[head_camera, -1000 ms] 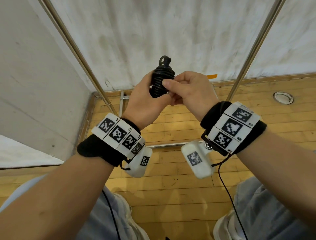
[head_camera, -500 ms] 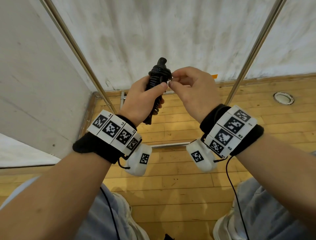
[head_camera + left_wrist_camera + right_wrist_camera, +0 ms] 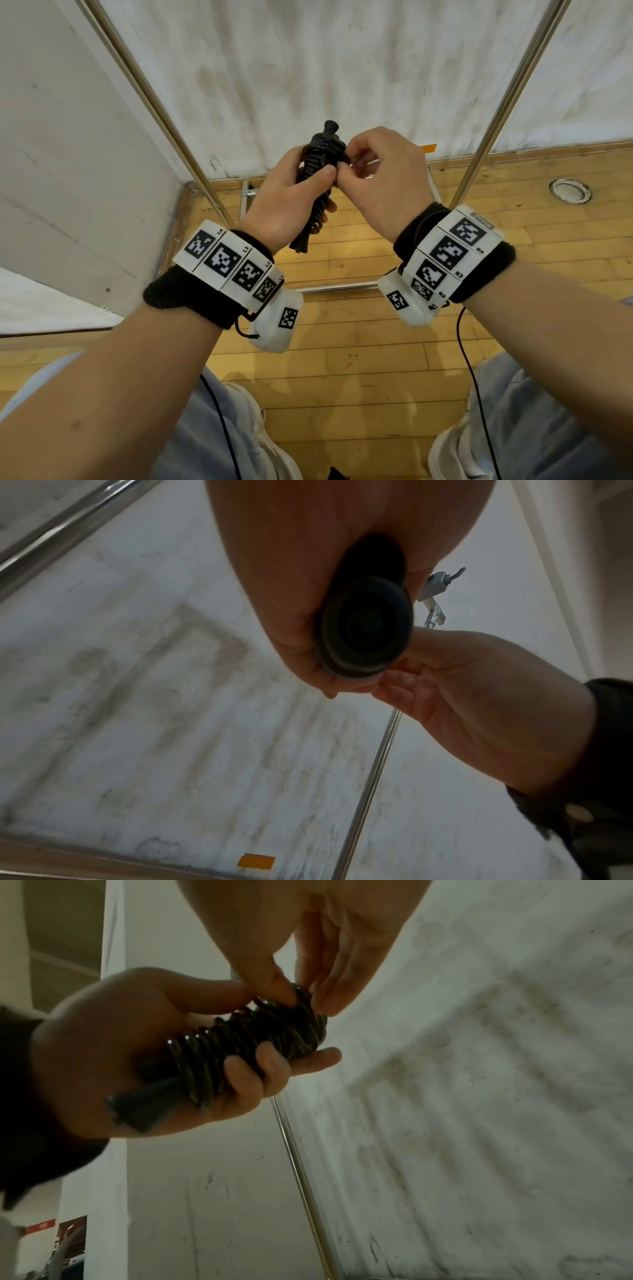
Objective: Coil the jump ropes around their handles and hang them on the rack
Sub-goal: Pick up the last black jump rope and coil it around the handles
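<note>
A black jump rope (image 3: pixel 318 171) is wound in tight coils round its handles, held upright in front of the white wall. My left hand (image 3: pixel 291 195) grips the coiled bundle (image 3: pixel 246 1045) round its middle, thumb across the front. The round butt of a handle (image 3: pixel 366 631) faces the left wrist camera. My right hand (image 3: pixel 380 178) pinches the topmost turns of the rope (image 3: pixel 301 996) between thumb and fingertips, close against the left thumb. The handle tip (image 3: pixel 330 128) sticks out above both hands.
Two slanting metal rack poles (image 3: pixel 164 116) (image 3: pixel 503 106) stand either side of my hands, with a low metal bar (image 3: pixel 337 287) on the wooden floor (image 3: pixel 359 342). A grey fitting (image 3: pixel 435 588) tops the right pole. A round floor socket (image 3: pixel 570 191) lies far right.
The bundle has been turned more upright in my left hand. My right hand has moved from the bundle's side up to its top turns and come closer to the left thumb.
</note>
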A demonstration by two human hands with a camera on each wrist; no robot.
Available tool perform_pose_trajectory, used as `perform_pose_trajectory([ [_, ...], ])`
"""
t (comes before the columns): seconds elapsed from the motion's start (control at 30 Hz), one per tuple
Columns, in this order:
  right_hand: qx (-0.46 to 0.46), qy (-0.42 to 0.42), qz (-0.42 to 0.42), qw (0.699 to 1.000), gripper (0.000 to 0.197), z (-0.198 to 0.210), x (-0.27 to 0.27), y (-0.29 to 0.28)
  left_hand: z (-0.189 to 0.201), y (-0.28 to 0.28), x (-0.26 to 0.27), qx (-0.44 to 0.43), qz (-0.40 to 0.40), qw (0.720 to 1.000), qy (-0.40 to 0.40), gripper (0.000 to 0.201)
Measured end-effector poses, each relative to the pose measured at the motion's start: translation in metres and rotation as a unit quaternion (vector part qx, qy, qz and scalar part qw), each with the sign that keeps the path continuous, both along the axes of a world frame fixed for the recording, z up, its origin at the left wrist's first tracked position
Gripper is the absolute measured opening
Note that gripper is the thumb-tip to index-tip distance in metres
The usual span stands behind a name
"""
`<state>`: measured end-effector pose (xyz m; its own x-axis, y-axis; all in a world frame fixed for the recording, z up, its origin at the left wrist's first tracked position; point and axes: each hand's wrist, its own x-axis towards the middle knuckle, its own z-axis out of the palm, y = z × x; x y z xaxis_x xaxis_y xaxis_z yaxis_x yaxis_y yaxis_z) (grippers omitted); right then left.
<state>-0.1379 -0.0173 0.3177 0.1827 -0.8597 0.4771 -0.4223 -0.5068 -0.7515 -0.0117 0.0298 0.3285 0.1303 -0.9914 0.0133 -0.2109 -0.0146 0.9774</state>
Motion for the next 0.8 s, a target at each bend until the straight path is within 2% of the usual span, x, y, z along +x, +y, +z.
perform_pose_trajectory([
  [0.1, 0.000, 0.008, 0.007, 1.000, 0.006, -0.002, -0.001, 0.002, 0.001, 0.000, 0.002, 0.001, -0.011, 0.999, -0.031, 0.029],
  [0.27, -0.046, 0.036, 0.023, 0.998, 0.005, 0.000, -0.003, 0.003, 0.004, 0.000, 0.004, 0.021, -0.057, 0.998, -0.027, 0.017],
  [0.33, -0.053, 0.041, 0.037, 0.997, 0.004, 0.000, -0.003, 0.005, 0.004, 0.000, 0.005, 0.019, -0.051, 0.997, -0.047, 0.019],
  [0.43, -0.011, -0.002, 0.049, 0.999, 0.003, 0.000, 0.000, 0.006, 0.005, -0.001, 0.006, 0.003, -0.032, 0.995, -0.093, 0.026],
  [0.5, 0.027, -0.024, 0.050, 0.998, 0.011, 0.002, 0.001, 0.004, 0.005, -0.001, 0.007, -0.003, -0.036, 0.994, -0.102, 0.028],
  [0.67, 0.071, -0.005, 0.097, 0.993, 0.013, 0.006, -0.001, -0.001, 0.008, -0.002, 0.012, 0.054, -0.068, 0.995, -0.044, 0.032],
  [0.8, 0.082, 0.026, 0.146, 0.985, 0.019, 0.003, -0.002, 0.000, 0.008, -0.002, 0.012, 0.074, -0.055, 0.995, -0.035, 0.035],
])
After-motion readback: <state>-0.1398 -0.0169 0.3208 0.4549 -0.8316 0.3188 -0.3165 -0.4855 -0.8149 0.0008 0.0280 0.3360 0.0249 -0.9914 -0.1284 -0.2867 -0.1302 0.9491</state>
